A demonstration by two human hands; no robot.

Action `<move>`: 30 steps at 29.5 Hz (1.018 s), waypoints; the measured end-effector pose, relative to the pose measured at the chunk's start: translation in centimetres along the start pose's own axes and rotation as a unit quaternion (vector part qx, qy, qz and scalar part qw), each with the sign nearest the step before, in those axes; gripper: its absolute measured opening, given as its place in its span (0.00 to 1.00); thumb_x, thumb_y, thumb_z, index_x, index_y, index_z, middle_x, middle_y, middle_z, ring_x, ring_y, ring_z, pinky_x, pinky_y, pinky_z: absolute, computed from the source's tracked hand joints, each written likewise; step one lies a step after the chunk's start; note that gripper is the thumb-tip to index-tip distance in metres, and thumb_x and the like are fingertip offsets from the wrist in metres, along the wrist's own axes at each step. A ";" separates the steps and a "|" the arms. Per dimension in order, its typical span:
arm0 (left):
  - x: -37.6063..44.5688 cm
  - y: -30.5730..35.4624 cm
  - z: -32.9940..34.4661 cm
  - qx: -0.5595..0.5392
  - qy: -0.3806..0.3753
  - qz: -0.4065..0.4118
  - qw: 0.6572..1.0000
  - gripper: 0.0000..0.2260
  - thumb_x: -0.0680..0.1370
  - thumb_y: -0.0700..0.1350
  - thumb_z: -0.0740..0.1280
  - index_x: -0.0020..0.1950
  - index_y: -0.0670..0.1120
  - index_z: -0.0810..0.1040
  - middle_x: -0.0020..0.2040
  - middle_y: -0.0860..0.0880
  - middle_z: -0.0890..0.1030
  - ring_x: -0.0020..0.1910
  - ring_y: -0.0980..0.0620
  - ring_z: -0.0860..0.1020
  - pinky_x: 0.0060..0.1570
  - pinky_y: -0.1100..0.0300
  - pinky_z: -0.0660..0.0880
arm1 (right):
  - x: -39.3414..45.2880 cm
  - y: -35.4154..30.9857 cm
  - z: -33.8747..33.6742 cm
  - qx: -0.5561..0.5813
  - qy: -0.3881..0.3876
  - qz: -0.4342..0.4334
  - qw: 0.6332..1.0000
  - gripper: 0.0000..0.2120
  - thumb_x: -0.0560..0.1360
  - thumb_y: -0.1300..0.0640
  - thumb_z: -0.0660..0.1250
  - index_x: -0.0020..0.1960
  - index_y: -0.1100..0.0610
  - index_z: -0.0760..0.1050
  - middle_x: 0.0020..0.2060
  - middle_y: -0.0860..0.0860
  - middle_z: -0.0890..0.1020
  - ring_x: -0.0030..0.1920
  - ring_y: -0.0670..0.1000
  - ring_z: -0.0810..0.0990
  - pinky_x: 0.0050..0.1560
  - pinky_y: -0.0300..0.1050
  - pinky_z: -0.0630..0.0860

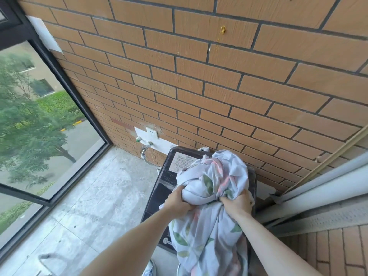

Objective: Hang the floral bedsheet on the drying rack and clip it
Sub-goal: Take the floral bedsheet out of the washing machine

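- Left hand (177, 202): fingers curled into the bunched cloth, gripping the left side of the floral bedsheet (211, 198).
- Right hand (237, 203): fingers dug into the right side of the same bundle, gripping it. The 2 hands are apart, with a rounded fold of cloth between them.
- Floral bedsheet: white with green leaf and pink prints, crumpled into 1 mass. The upper part is heaped above the hands; the rest hangs below them toward the floor (95, 196).
- Washing machine (165, 176): dark, with a printed label on its top. The bundle is directly above it and appears to rest partly on its lid; contact cannot be confirmed.
- Behind the washing machine: brick wall (199, 76), with a wall socket (151, 132) and a tap (147, 146) to the machine's left.
- Further left of the machine: a large window (39, 116) in a dark frame.
- Task status, judged: early stage. The sheet is in hand but not unfolded. No drying rack or clips are in view. Remaining: spread, hang, clip.
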State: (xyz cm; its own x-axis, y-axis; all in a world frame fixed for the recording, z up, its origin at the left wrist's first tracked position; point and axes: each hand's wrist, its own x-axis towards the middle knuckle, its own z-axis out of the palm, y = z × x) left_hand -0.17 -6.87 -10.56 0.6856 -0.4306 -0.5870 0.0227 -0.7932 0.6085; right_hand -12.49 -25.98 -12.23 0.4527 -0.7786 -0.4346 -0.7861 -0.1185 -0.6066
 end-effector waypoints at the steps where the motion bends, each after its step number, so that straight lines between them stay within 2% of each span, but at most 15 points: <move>1: -0.5 0.0 -0.1 -0.003 0.003 -0.003 1.000 0.36 0.69 0.47 0.76 0.76 0.57 0.68 0.65 0.51 0.80 0.63 0.46 0.78 0.60 0.55 0.76 | -0.1 0.3 -0.2 0.018 0.005 -0.003 1.000 0.25 0.66 0.46 0.78 0.58 0.55 0.76 0.52 0.53 0.81 0.52 0.58 0.83 0.54 0.50 0.80; 4: -2.2 -0.4 -0.7 -0.036 0.009 0.006 0.999 0.36 0.64 0.50 0.75 0.72 0.58 0.72 0.60 0.53 0.82 0.60 0.47 0.80 0.60 0.51 0.78 | -1.1 0.6 -1.2 0.060 0.010 -0.024 0.998 0.20 0.67 0.50 0.78 0.55 0.53 0.77 0.48 0.50 0.83 0.49 0.56 0.83 0.51 0.48 0.80; 8: -5.8 -1.3 -1.2 -0.102 0.025 0.044 0.994 0.30 0.62 0.52 0.77 0.63 0.60 0.77 0.53 0.59 0.84 0.55 0.54 0.82 0.58 0.48 0.80 | -3.6 0.6 -3.2 0.097 0.009 -0.064 0.993 0.19 0.65 0.51 0.79 0.54 0.51 0.79 0.46 0.47 0.84 0.47 0.51 0.83 0.50 0.49 0.80; 11: -9.0 -2.2 -1.9 -0.149 0.040 0.078 0.985 0.27 0.63 0.52 0.80 0.61 0.60 0.78 0.53 0.60 0.85 0.54 0.58 0.83 0.56 0.50 0.81 | -6.8 -0.7 -4.7 0.111 0.014 -0.110 0.988 0.17 0.66 0.55 0.79 0.52 0.51 0.80 0.46 0.47 0.84 0.46 0.49 0.83 0.47 0.46 0.79; 13: -11.1 -2.4 -2.6 -0.175 0.056 0.103 0.977 0.27 0.65 0.51 0.81 0.63 0.60 0.79 0.55 0.60 0.85 0.55 0.59 0.83 0.55 0.55 0.82 | -8.7 -1.8 -5.6 0.118 0.018 -0.139 0.983 0.16 0.66 0.57 0.80 0.51 0.52 0.80 0.45 0.47 0.84 0.45 0.48 0.83 0.45 0.45 0.78; 15: -13.5 -2.8 -3.8 -0.201 0.071 0.125 0.969 0.27 0.67 0.49 0.81 0.64 0.60 0.79 0.57 0.61 0.84 0.57 0.59 0.82 0.55 0.57 0.82 | -11.0 -3.2 -6.4 0.121 0.015 -0.172 0.977 0.16 0.66 0.58 0.80 0.51 0.52 0.80 0.45 0.47 0.84 0.45 0.47 0.83 0.45 0.46 0.78; 19: -19.4 -4.8 -6.4 -0.231 0.108 0.150 0.955 0.26 0.71 0.46 0.80 0.66 0.60 0.78 0.57 0.60 0.85 0.56 0.59 0.83 0.55 0.51 0.83 | -16.2 -5.8 -6.6 0.127 -0.009 -0.243 0.962 0.17 0.66 0.58 0.80 0.52 0.50 0.79 0.46 0.47 0.84 0.47 0.47 0.83 0.45 0.45 0.78; 23: -25.8 -7.6 -9.0 -0.256 0.152 0.169 0.940 0.25 0.72 0.44 0.79 0.66 0.60 0.79 0.57 0.59 0.85 0.56 0.58 0.84 0.54 0.53 0.83 | -21.9 -8.3 -6.1 0.120 -0.033 -0.314 0.941 0.18 0.63 0.53 0.79 0.51 0.50 0.80 0.45 0.46 0.85 0.47 0.47 0.84 0.46 0.49 0.81; 27: -32.0 -10.7 -11.1 -0.265 0.194 0.166 0.930 0.21 0.72 0.44 0.79 0.62 0.58 0.80 0.54 0.57 0.86 0.53 0.56 0.84 0.53 0.50 0.83 | -28.3 -10.6 -5.4 0.115 -0.050 -0.368 0.921 0.15 0.66 0.60 0.80 0.49 0.51 0.80 0.42 0.45 0.85 0.45 0.46 0.83 0.43 0.46 0.78; 30: -38.1 -14.5 -12.2 -0.292 0.229 0.154 0.916 0.19 0.72 0.40 0.78 0.60 0.54 0.81 0.51 0.49 0.87 0.49 0.50 0.86 0.49 0.47 0.84 | -34.0 -11.8 -3.7 0.096 -0.082 -0.413 0.902 0.12 0.67 0.61 0.80 0.47 0.54 0.81 0.40 0.46 0.86 0.44 0.47 0.84 0.43 0.51 0.81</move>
State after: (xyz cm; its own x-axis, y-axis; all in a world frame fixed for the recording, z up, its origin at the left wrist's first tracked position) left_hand -17.77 26.28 9.51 0.9550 -0.2640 -0.1350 0.0702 -0.2411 0.9680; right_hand -20.18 -0.45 12.16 0.9188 -0.3707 0.1353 -0.0726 -0.4958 -0.8654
